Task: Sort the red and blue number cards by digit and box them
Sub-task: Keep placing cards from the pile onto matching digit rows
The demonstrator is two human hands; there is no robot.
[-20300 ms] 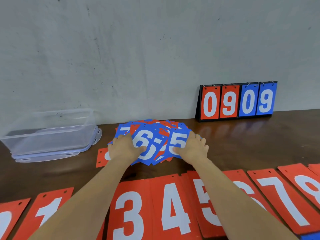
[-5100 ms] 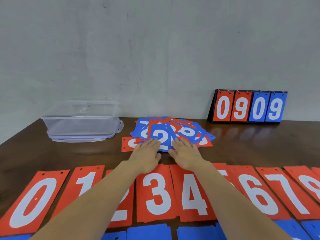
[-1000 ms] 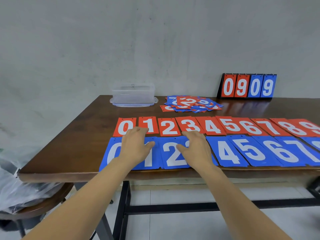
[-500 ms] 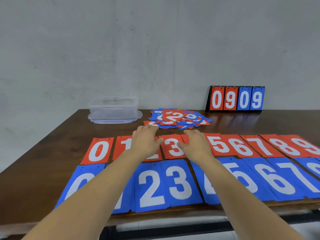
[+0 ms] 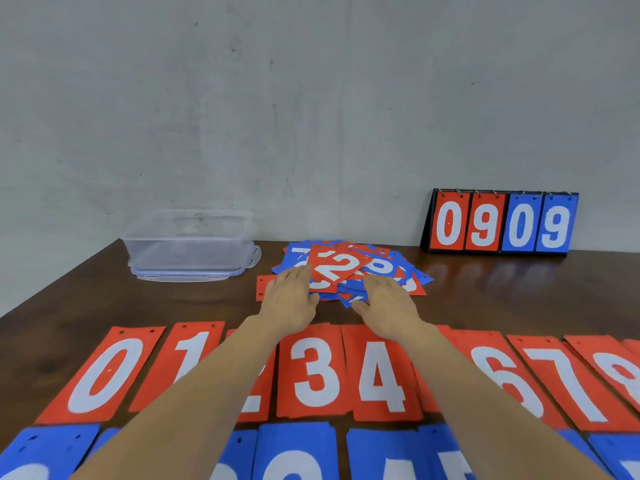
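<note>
Dark wooden table (image 5: 138,306) set against a bare grey wall. The loose pile of number cards (image 5: 377,268) lies at far centre, red and blue overlapping at odd angles, with a red 2 card (image 5: 341,265) uppermost. The clear plastic box (image 5: 188,244) stands just left of the pile, nothing visible inside it. A red row (image 5: 311,372) and a blue row (image 5: 294,452), laid out by digit, run along the near edge.

The left hand (image 5: 289,299) and right hand (image 5: 388,306) lie flat at the pile's near edge, fingers extended and resting on the cards, gripping nothing.

Assessment: the cards appear thin, light and smooth-faced — likely to slide over one another and hard to lift off the wood. Best taken singly, by sliding one clear and pinching an exposed edge or corner — not by lifting the heap.

A flip scoreboard (image 5: 502,221) stands at far right.
</note>
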